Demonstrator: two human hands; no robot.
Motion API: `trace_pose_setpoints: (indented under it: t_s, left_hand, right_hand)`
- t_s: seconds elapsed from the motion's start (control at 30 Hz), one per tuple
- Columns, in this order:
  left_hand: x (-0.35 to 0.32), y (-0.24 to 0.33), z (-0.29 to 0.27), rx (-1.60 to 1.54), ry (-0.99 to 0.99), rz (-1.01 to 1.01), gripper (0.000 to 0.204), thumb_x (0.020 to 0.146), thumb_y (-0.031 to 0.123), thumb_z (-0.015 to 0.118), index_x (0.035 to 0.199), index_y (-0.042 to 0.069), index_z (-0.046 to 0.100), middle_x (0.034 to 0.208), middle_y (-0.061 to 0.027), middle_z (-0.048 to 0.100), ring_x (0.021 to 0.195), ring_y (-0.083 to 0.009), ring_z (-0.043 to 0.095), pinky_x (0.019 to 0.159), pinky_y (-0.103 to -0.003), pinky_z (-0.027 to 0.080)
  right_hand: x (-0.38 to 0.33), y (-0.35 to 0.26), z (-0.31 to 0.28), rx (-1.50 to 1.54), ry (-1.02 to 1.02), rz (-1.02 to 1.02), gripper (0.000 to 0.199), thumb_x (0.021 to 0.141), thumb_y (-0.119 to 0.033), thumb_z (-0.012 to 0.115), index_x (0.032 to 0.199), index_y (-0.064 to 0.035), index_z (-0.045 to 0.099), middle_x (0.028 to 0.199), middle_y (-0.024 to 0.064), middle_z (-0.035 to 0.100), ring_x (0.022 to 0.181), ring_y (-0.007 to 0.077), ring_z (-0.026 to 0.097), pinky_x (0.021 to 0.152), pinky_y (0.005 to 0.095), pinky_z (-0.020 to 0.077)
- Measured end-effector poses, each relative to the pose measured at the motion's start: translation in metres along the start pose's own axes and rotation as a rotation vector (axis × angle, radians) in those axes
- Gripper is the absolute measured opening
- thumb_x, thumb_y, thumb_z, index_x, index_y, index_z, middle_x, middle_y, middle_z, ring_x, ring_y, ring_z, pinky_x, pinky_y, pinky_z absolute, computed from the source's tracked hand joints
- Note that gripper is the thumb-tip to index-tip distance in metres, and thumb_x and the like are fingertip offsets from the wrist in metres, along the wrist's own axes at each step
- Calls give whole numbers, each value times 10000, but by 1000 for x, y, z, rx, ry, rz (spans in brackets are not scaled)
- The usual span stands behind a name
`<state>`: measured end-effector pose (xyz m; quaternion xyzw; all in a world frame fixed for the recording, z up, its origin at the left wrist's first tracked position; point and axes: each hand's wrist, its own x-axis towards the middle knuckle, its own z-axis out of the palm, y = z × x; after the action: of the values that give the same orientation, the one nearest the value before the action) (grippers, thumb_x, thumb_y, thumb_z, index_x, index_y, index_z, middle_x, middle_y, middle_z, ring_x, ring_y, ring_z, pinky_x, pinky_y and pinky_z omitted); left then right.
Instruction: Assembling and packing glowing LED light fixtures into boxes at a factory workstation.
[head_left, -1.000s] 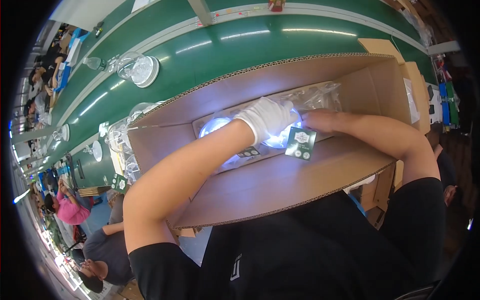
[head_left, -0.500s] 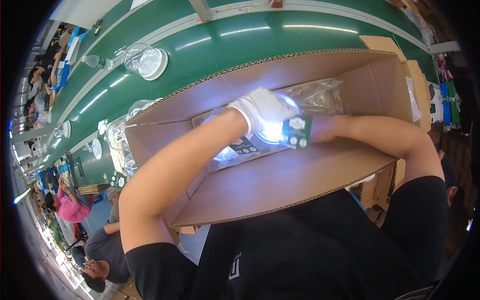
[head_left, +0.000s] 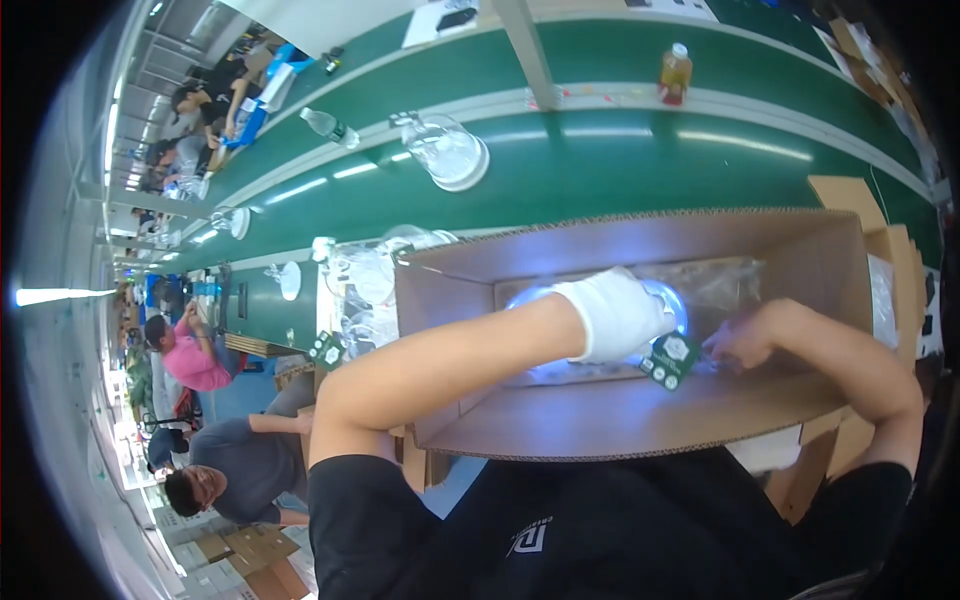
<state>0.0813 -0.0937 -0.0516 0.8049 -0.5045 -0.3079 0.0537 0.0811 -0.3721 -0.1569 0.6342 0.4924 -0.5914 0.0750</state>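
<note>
Deep in the open brown cardboard box, the white-gloved left hand lies curled over a clear round plastic piece in its bag; whether its fingers pinch it I cannot tell. The bare right hand presses fingertips onto the crinkled clear bag. The small green hang tag could snag and tear off, or stacked pieces could crack if pushed hard.

Both hands inside cardboard box
</note>
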Motion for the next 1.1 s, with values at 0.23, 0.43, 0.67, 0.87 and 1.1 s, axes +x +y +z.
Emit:
trace_pose_setpoints:
  t_s: [0.23,0.43,0.67,0.87,1.1]
  left_hand:
    - [-104,-161,-75,-862,751,-329,321,1008,242,545,1236,40,644,989,-81,721,876,-135,672,791,-289,532]
    - [-119,-351,12,368,491,-934,613,891,116,620,1476,132,435,1510,-122,463,1348,-314,498,1049,-423,477]
    - [-67,-382,7,134,228,-922,649,862,98,662,1464,123,421,1431,-231,481,1235,-420,565,1009,-459,503]
    - [-54,-382,6,76,331,-835,394,915,146,600,1272,27,482,1248,-279,571,1078,-462,617,900,-522,509]
    - [-60,-339,-9,-30,454,-774,343,972,343,573,1185,74,564,950,-267,688,921,-461,648,818,-508,497]
  right_hand:
    - [-91,-46,-37,136,400,258,436,923,-296,660,1298,-74,633,1503,69,501,1324,324,516,1066,419,460]
    - [-91,-35,-45,160,543,304,421,942,-294,642,1290,-56,637,1459,87,544,1281,305,560,1056,433,470]
    - [-86,-14,-38,178,594,306,420,950,-306,625,1301,-76,629,1464,75,530,1276,317,555,1050,439,474]
    - [-91,-9,-44,265,603,292,411,949,-303,624,1291,-75,633,1472,78,522,1287,311,546,1058,429,465]
    - [-99,-17,-57,262,668,228,386,951,-310,625,1243,-59,653,1422,89,567,1207,326,604,1009,430,501]
